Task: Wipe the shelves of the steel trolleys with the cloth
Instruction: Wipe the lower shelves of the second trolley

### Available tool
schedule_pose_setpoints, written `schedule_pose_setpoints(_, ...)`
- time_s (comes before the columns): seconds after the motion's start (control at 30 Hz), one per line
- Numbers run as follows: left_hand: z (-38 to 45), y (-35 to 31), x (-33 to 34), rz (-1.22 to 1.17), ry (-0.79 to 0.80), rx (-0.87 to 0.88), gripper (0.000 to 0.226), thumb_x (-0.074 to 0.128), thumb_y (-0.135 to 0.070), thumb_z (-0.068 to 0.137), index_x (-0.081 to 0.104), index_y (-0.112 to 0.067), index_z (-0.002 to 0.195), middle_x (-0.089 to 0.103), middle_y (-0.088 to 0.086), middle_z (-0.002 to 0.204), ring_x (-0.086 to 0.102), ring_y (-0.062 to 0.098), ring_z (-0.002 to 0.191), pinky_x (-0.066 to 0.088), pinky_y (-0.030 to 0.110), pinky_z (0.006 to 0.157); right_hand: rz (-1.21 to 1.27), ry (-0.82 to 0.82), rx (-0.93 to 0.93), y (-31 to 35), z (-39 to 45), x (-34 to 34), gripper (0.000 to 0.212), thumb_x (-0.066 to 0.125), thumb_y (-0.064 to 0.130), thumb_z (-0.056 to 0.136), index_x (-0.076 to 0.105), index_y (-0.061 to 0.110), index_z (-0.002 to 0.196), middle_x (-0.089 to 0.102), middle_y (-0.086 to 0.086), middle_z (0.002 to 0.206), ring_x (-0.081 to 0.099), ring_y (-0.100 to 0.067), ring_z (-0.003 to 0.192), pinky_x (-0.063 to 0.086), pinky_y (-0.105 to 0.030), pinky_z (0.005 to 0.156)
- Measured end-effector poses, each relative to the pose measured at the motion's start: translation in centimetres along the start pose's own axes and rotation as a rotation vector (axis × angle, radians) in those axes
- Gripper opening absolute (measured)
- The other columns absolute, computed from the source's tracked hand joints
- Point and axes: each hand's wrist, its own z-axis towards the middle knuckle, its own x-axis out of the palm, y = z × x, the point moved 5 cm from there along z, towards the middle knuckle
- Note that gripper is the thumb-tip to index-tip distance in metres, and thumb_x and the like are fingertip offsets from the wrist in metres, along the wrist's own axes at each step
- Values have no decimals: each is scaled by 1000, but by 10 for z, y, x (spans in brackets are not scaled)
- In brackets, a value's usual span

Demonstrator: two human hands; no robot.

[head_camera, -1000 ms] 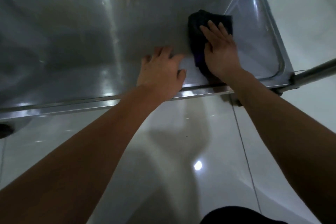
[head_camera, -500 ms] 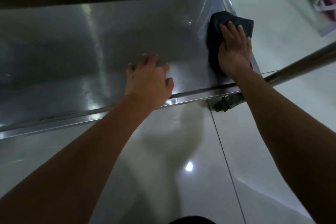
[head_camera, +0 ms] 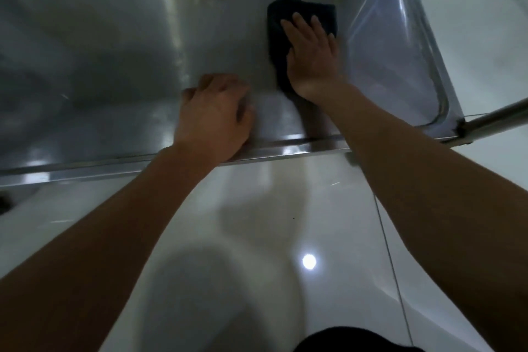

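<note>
The steel trolley shelf (head_camera: 120,66) fills the upper part of the head view, with its front rim (head_camera: 300,147) running across. A dark cloth (head_camera: 278,23) lies on the shelf's right half. My right hand (head_camera: 310,54) presses flat on the cloth, fingers straight and pointing away from me. My left hand (head_camera: 214,114) rests on the bare shelf just behind the front rim, left of the cloth, with its fingers bent under and nothing in it.
The shelf's raised right rim (head_camera: 414,37) curves round to a corner post and steel tube (head_camera: 497,117). Glossy white floor tiles (head_camera: 285,237) lie below and to the right. A dark caster (head_camera: 4,203) shows at the left edge.
My right hand slid the cloth from the shelf's right edge back toward the middle. My left hand stayed near the front rim and its fingers bent under.
</note>
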Motion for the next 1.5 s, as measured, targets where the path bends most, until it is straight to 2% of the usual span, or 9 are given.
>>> schedule_pose_setpoints(0.27, -45, 72, -33, 99, -10, -154, 33, 61, -25, 90, 68, -16, 122, 63, 8, 130, 52, 34, 123, 41, 48, 96, 20, 156, -250, 140, -13, 50, 60, 34, 21, 99, 21, 34, 157, 11, 8, 167, -1, -22, 154, -2, -47, 121)
schedule_pose_setpoints(0.4, -56, 83, -46, 94, -23, -195, 28, 56, -21, 92, 69, -13, 115, 65, 10, 123, 55, 35, 114, 42, 46, 93, 18, 214, -341, 163, -40, 55, 60, 38, 23, 101, 19, 32, 158, 7, 8, 167, -3, -21, 154, -2, -47, 123)
schedule_pose_setpoints(0.6, -63, 77, -53, 52, 7, -206, 25, 52, -17, 92, 70, -12, 108, 65, 11, 112, 58, 34, 103, 47, 47, 92, -20, 174, -396, 139, -83, 38, 57, 37, 24, 103, 22, 25, 158, 12, 3, 167, 3, -24, 154, 6, -48, 123)
schedule_pose_setpoints(0.73, -58, 62, -49, 33, 44, -172, 25, 53, -20, 92, 70, -12, 108, 65, 10, 112, 57, 33, 107, 46, 47, 96, -52, 145, -268, 101, -95, 21, 55, 36, 34, 104, 24, 24, 157, 13, 2, 167, 5, -24, 154, 10, -48, 124)
schedule_pose_setpoints(0.87, -48, 36, -40, 29, 92, -117, 28, 53, -26, 93, 69, -22, 116, 66, 7, 118, 56, 31, 113, 43, 42, 96, -59, 147, -88, 48, -114, -1, 64, 38, 51, 102, 19, 26, 158, 9, 3, 167, 3, -23, 154, 7, -48, 124)
schedule_pose_setpoints(0.97, -41, 19, -34, -15, 107, -77, 28, 55, -26, 92, 69, -22, 115, 66, 6, 119, 56, 31, 114, 44, 40, 97, -91, 91, 10, 17, -132, -22, 62, 46, 46, 101, 27, 23, 155, 19, -1, 165, 14, -28, 152, 20, -51, 120)
schedule_pose_setpoints(1.1, -37, 1, -27, -16, 174, 10, 24, 53, -27, 93, 67, -21, 111, 64, 5, 117, 56, 30, 113, 43, 38, 94, -116, 33, 11, 7, -145, -41, 51, 56, 33, 99, 44, 17, 146, 40, -6, 153, 36, -34, 138, 36, -51, 108)
schedule_pose_setpoints(1.3, -35, -18, -25, -29, 226, 104, 28, 54, -27, 93, 66, -20, 118, 61, 7, 120, 56, 32, 113, 41, 38, 95, -153, 31, 47, 16, -153, -46, 47, 53, 21, 97, 47, 18, 143, 50, -8, 143, 47, -34, 126, 42, -45, 99)
schedule_pose_setpoints(1.5, -32, -38, -19, -8, 295, 182, 36, 54, -27, 95, 62, -16, 128, 59, 8, 127, 50, 31, 121, 40, 41, 100, -188, 69, -20, 11, -181, -48, 51, 50, 23, 100, 39, 23, 150, 48, -5, 148, 49, -32, 123, 43, -48, 104)
